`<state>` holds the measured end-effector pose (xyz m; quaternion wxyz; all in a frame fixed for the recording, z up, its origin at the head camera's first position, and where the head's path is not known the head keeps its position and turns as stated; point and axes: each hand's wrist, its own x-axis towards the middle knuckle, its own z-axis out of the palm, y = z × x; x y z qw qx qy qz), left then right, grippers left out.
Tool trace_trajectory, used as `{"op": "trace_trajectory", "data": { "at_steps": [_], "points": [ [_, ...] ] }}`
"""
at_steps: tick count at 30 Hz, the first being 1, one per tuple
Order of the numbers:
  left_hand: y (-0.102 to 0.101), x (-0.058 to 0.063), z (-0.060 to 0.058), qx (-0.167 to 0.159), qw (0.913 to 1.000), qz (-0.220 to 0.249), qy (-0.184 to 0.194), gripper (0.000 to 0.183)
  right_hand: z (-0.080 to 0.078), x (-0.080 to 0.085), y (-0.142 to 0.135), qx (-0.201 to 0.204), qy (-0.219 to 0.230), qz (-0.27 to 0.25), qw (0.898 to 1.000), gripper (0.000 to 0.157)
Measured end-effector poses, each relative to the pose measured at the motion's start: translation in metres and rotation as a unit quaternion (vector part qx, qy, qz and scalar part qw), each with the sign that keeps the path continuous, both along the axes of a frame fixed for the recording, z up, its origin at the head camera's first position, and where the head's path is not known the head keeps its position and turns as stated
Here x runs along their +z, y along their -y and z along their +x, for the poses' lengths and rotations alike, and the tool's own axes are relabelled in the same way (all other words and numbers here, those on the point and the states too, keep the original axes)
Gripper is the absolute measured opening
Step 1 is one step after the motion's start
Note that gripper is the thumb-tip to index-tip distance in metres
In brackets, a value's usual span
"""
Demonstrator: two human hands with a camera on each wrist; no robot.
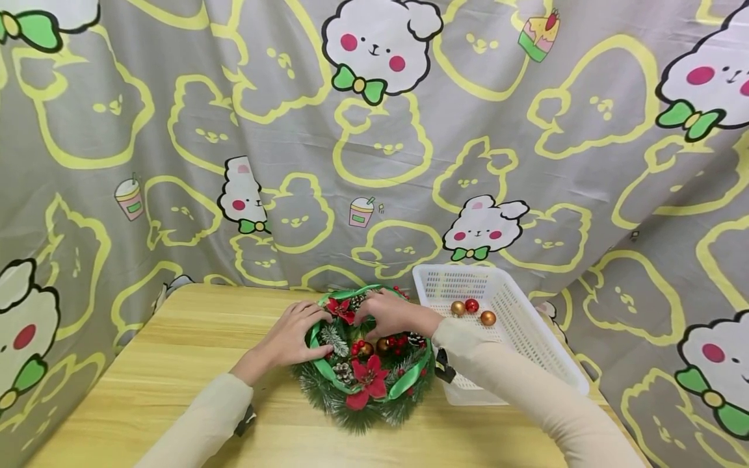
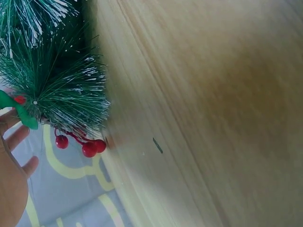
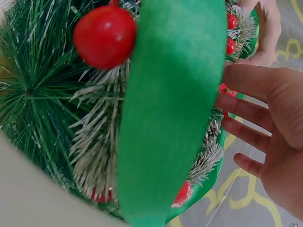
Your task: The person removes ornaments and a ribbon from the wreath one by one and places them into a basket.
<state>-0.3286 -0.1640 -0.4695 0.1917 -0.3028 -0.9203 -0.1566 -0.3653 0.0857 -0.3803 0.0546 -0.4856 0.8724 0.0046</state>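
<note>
A green Christmas wreath lies on the table, dressed with a green ribbon, red poinsettias, frosted sprigs, pine cones, red berries and gold balls. At its left side my left hand grips the rim, fingers over the ribbon and thumb toward the inside. My right hand reaches over the far part, beside the upper poinsettia. In the right wrist view its fingers are loosely extended, with some tips hidden behind the ribbon.
A white plastic basket stands right of the wreath, under my right forearm. Inside it lie two gold balls and a red ball. The wooden table ends against a grey patterned curtain.
</note>
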Motion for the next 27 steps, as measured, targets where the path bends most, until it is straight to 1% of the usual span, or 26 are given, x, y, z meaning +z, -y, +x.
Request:
{"op": "trace_trajectory", "data": {
  "at_steps": [4,10,13,16,21,27],
  "points": [
    [0.0,0.0,0.0,-0.003,1.0,-0.002,-0.006,0.052,0.002,0.0,0.006,-0.002,0.006,0.032,0.999,0.033],
    [0.001,0.0,0.0,-0.011,0.9997,0.004,-0.021,0.051,0.001,-0.007,0.014,-0.004,0.04,0.068,0.997,0.028],
    [0.001,0.0,0.0,-0.013,0.9996,0.005,-0.025,0.051,0.0,-0.012,0.017,-0.003,0.042,0.084,0.996,0.026],
    [0.001,0.001,0.0,-0.01,0.9998,0.003,-0.019,0.051,-0.001,-0.016,0.018,-0.002,0.035,0.1,0.994,0.023],
    [0.0,0.001,0.001,-0.006,1.0,-0.003,-0.008,0.052,0.001,-0.02,0.019,-0.01,0.039,0.107,0.993,0.023],
    [0.0,0.002,0.002,-0.01,0.9999,0.002,-0.01,0.051,0.001,-0.023,0.021,-0.023,0.052,0.115,0.992,0.027]
  ]
}}
